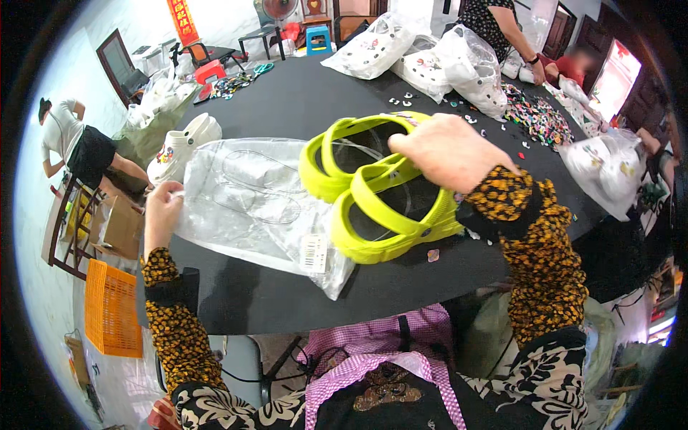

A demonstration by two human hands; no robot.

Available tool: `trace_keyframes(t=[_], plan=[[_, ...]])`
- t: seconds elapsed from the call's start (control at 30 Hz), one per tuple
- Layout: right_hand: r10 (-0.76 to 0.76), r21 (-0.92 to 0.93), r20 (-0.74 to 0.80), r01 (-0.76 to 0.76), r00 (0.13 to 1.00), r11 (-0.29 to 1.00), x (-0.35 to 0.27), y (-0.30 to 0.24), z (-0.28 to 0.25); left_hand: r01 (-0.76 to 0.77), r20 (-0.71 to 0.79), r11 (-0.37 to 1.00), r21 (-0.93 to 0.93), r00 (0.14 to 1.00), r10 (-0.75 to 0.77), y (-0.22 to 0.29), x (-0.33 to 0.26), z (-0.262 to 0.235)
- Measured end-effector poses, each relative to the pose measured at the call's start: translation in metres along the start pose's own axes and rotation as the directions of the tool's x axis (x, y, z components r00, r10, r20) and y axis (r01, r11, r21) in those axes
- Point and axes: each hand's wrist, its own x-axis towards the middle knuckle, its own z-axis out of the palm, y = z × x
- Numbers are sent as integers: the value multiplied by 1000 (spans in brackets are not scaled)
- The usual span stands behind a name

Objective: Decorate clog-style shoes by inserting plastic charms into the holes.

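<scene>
My right hand (pixel 448 152) is closed on a pair of lime-green clogs (pixel 380 249), gripping them at their far right side. The clogs lie side by side, their dark insides facing up, over the right end of a clear plastic bag (pixel 247 197). Flat on the dark table (pixel 279 107), that bag carries a white barcode label (pixel 313 252) near its lower right corner. At the bag's left edge my left hand (pixel 163 211) pinches the plastic between thumb and fingers. Just beyond it stands a pair of white clogs (pixel 174 152) with coloured charms.
Bagged white clogs (pixel 373 46) and a heap of small colourful charms (pixel 537 118) occupy the far right. Another bag of shoes (pixel 605 168) sits at the right edge. An orange basket (pixel 113 308) and a bending person (pixel 75 140) are at left; another person (pixel 494 29) stands behind the table.
</scene>
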Motion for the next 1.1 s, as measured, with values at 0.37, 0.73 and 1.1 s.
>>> trace_keyframes(t=[0.37,0.73,1.1], plan=[[242,-169,168,-214,956,962,-61,59,35,-552,-329,787,275,716,616,169,-42,24],[322,34,127,-329,938,944,-75,49,46,-648,651,760,-50,556,516,178,-122,118],[237,101,-209,-220,949,970,-89,22,11,-720,749,689,-88,408,522,176,-123,110]])
